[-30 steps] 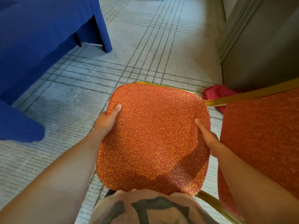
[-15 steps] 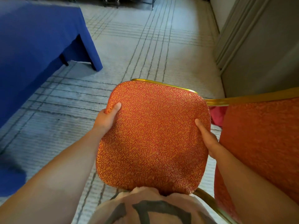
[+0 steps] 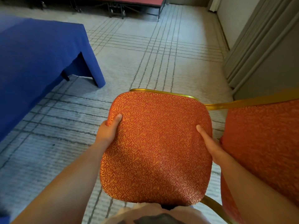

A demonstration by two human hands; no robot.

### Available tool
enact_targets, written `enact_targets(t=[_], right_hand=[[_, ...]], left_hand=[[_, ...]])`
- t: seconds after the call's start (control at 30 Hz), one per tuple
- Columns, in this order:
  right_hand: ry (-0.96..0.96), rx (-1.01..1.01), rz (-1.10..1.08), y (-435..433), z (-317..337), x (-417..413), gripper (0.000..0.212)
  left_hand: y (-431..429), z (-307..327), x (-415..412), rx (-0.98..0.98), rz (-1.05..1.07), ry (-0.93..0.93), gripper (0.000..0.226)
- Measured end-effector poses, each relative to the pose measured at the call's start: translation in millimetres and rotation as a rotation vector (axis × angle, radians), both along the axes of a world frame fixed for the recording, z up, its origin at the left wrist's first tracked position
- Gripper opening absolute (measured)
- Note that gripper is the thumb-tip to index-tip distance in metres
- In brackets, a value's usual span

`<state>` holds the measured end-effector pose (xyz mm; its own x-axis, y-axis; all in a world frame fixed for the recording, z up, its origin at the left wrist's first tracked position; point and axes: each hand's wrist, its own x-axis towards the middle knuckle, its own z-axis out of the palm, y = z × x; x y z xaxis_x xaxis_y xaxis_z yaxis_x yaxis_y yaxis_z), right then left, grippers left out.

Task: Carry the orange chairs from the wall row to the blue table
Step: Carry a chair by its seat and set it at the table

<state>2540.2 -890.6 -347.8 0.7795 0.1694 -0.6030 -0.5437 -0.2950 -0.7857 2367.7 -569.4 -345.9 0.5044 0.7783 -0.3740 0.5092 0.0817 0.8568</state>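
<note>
An orange patterned chair [image 3: 157,146] with a gold frame is held in front of my body, its cushion facing up toward me. My left hand [image 3: 109,131] grips the cushion's left edge, thumb on top. My right hand [image 3: 208,143] grips the right edge, thumb on top; the other fingers of both hands are hidden under the cushion. The blue table [image 3: 37,55], draped in blue cloth, stands to the left and ahead. A second orange chair [image 3: 262,143] stands close at my right.
Pale carpet with dark grid lines [image 3: 153,59] stretches ahead. A grey wall with a door frame [image 3: 262,50] runs along the right. Folded tables or staging on wheeled frames [image 3: 116,5] stand at the far end.
The view has lifted and swung, so the blue table now sits further left and more floor ahead shows. Both hands keep the same grip on the chair.
</note>
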Motion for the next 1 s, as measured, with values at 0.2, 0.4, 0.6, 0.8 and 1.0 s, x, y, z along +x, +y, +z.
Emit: enact_targets(t=[0.2, 0.4, 0.6, 0.8, 1.0], right_hand=[[0.007, -0.022, 0.056, 92.1, 0.7, 139.0, 0.09], [-0.019, -0.051, 0.072, 170.2, 11.3, 266.4, 0.076], [0.051, -0.056, 0.087, 241.8, -5.5, 333.3, 0.113], [0.091, -0.092, 0.083, 326.7, -20.7, 414.6, 0.094], [0.042, -0.022, 0.038, 452.0, -16.9, 505.6, 0.073]], left_hand=[[86.6, 6.3, 128.2, -0.016, 0.048, 0.013, 0.097], [150.2, 14.4, 228.3, -0.042, 0.098, 0.044, 0.107], [223.3, 15.3, 301.4, -0.033, 0.119, 0.035, 0.084], [310.3, -6.3, 386.1, -0.062, 0.085, 0.062, 0.082], [436.9, 3.1, 491.1, -0.007, 0.055, 0.069, 0.078]])
